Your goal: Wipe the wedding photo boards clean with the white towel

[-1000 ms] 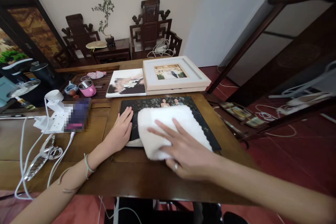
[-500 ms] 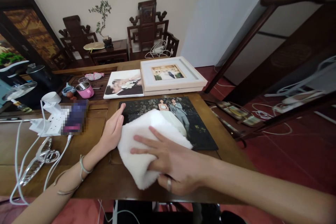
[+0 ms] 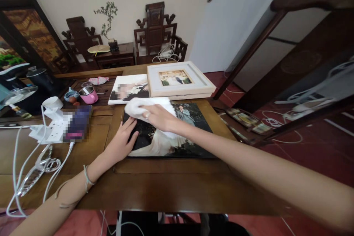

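The dark photo panel (image 3: pixel 166 149) is lying flat at the centre of the frame, its lower edge running nearly parallel to the front of the bench (image 3: pixel 171 188), with a strip of brown wood showing between. Its upper edge is sitting near a white-edged print (image 3: pixel 129 86) and a pale frame (image 3: pixel 177 81), which are limiting room on that side; wood is also showing towards the right, where the bench edge is slanting downward.

The panel's long axis is running left to right, its pictured figures pointing heads-up. The white cloth (image 3: pixel 159 102) is covering its upper left part, bunching at the corner. The right hand (image 3: pixel 160 116) is pressing on the cloth; folds are hiding the fingertips, so how closed this grip is I cannot tell. The left hand (image 3: pixel 124 136) is resting on the panel's left edge, fingers extended, thumb standing apart.

At left, a power strip (image 3: pixel 55 129) and a silvery clip (image 3: pixel 38 171) are lying on the bench. A carved chair (image 3: pixel 155 25) is standing at upper centre, and red floor (image 3: pixel 298 177) is showing at right.
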{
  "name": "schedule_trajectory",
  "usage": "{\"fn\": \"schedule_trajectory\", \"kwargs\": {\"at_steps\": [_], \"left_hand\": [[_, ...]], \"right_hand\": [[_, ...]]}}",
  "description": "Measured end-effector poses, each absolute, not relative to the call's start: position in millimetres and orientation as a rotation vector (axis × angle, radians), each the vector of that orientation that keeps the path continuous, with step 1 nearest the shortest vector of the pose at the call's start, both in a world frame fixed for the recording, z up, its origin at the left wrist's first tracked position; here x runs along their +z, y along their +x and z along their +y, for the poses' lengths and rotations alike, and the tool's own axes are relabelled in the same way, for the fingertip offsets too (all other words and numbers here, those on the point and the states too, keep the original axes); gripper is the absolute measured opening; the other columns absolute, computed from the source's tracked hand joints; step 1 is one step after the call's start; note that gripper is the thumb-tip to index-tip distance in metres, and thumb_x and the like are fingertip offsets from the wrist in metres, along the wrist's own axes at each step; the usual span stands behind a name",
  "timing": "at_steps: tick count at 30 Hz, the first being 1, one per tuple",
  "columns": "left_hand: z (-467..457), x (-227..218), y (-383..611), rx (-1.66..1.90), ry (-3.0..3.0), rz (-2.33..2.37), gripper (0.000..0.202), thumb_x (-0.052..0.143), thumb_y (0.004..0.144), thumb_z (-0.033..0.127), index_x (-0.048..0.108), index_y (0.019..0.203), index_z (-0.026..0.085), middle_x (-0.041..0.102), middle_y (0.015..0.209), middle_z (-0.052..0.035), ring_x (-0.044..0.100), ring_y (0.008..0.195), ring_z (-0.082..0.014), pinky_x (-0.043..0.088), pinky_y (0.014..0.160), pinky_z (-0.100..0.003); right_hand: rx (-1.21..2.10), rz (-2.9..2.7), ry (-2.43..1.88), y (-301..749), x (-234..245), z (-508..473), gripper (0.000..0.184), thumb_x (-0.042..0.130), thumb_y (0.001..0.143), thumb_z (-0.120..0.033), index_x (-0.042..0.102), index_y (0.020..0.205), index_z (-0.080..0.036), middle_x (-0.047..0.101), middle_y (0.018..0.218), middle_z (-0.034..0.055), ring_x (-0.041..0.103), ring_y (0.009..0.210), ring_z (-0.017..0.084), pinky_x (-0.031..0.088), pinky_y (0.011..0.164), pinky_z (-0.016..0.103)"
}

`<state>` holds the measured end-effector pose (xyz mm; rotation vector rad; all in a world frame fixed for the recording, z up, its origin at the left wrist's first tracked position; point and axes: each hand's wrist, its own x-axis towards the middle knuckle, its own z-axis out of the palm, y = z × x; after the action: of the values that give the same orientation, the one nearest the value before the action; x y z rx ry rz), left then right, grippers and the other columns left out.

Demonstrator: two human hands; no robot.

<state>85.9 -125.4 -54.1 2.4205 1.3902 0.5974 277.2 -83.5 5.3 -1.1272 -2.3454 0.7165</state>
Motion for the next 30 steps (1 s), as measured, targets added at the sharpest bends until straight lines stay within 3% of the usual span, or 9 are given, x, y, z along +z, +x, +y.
{"fn": "schedule_trajectory", "kwargs": {"at_steps": [4, 7, 11, 16, 20, 22, 27, 30], "left_hand": [[-124, -54, 85, 0.614, 2.439, 1.363, 0.045, 0.036, 0.097, 0.031, 0.042, 0.139, 0.015, 0.041, 0.147, -0.0144, 0.031, 0.14, -0.0273, 0.022, 0.114, -0.053], [-125, -55, 84, 0.619, 2.427, 1.373, 0.046, 0.035, 0.097, 0.032, 0.04, 0.14, 0.015, 0.036, 0.149, -0.0147, 0.029, 0.141, -0.0274, 0.022, 0.114, -0.054], [-126, -56, 83, 0.603, 2.428, 1.362, 0.048, 0.034, 0.097, 0.032, 0.037, 0.141, 0.014, 0.032, 0.152, -0.015, 0.023, 0.143, -0.025, 0.02, 0.114, -0.052], [-125, -56, 84, 0.627, 2.415, 1.37, 0.046, 0.032, 0.098, 0.033, 0.038, 0.141, 0.018, 0.033, 0.151, -0.0126, 0.022, 0.143, -0.0239, 0.02, 0.114, -0.053], [-125, -56, 85, 0.647, 2.391, 1.391, 0.045, 0.028, 0.099, 0.031, 0.039, 0.141, 0.017, 0.034, 0.151, -0.0125, 0.023, 0.143, -0.0234, 0.019, 0.114, -0.053], [-125, -56, 86, 0.655, 2.376, 1.401, 0.046, 0.028, 0.099, 0.031, 0.04, 0.14, 0.016, 0.034, 0.151, -0.0136, 0.024, 0.143, -0.0232, 0.018, 0.114, -0.053], [-125, -57, 85, 0.627, 2.368, 1.404, 0.046, 0.028, 0.099, 0.032, 0.038, 0.141, 0.015, 0.033, 0.151, -0.0144, 0.023, 0.143, -0.0232, 0.017, 0.114, -0.053], [-124, -57, 84, 0.624, 2.38, 1.387, 0.046, 0.028, 0.099, 0.032, 0.038, 0.141, 0.016, 0.032, 0.152, -0.0141, 0.023, 0.143, -0.0236, 0.018, 0.114, -0.053]], "right_hand": [[0.754, -2.408, -1.058, 254, 13, -70, 0.04, 0.032, 0.09, -0.019, 0.066, 0.11, -0.016, 0.064, 0.124, 0.007, 0.057, 0.113, 0.026, 0.042, 0.095, 0.038], [0.745, -2.396, -1.104, 272, 9, -75, 0.04, 0.034, 0.089, -0.018, 0.065, 0.114, -0.017, 0.063, 0.126, 0.0081, 0.055, 0.115, 0.027, 0.042, 0.095, 0.039], [0.652, -2.341, -1.343, 331, -2, -85, 0.042, 0.032, 0.091, -0.022, 0.061, 0.121, -0.02, 0.061, 0.127, 0.0092, 0.052, 0.118, 0.033, 0.044, 0.092, 0.049], [0.385, -2.425, -1.472, 396, -20, -104, 0.038, 0.032, 0.089, -0.021, 0.065, 0.108, -0.02, 0.061, 0.127, 0.0087, 0.044, 0.128, 0.033, 0.031, 0.104, 0.062], [0.202, -2.605, -1.232, 398, -32, -153, 0.03, 0.044, 0.076, -0.013, 0.068, 0.093, -0.017, 0.035, 0.15, 0.0102, 0.016, 0.142, 0.033, 0.008, 0.11, 0.066], [0.225, -2.685, -1.136, 386, -31, -184, 0.028, 0.047, 0.07, -0.011, 0.069, 0.085, -0.018, 0.028, 0.152, 0.0079, 0.01, 0.142, 0.033, 0.003, 0.11, 0.066], [0.415, -2.776, -0.917, 357, -21, -212, 0.029, 0.05, 0.067, -0.011, 0.069, 0.086, -0.02, 0.025, 0.154, 0.004, 0.011, 0.142, 0.031, -0.001, 0.112, 0.063], [0.414, -2.775, -0.957, 357, -16, -179, 0.033, 0.047, 0.073, -0.012, 0.069, 0.097, -0.019, 0.03, 0.152, 0.008, 0.014, 0.142, 0.029, 0.003, 0.111, 0.065]]}}
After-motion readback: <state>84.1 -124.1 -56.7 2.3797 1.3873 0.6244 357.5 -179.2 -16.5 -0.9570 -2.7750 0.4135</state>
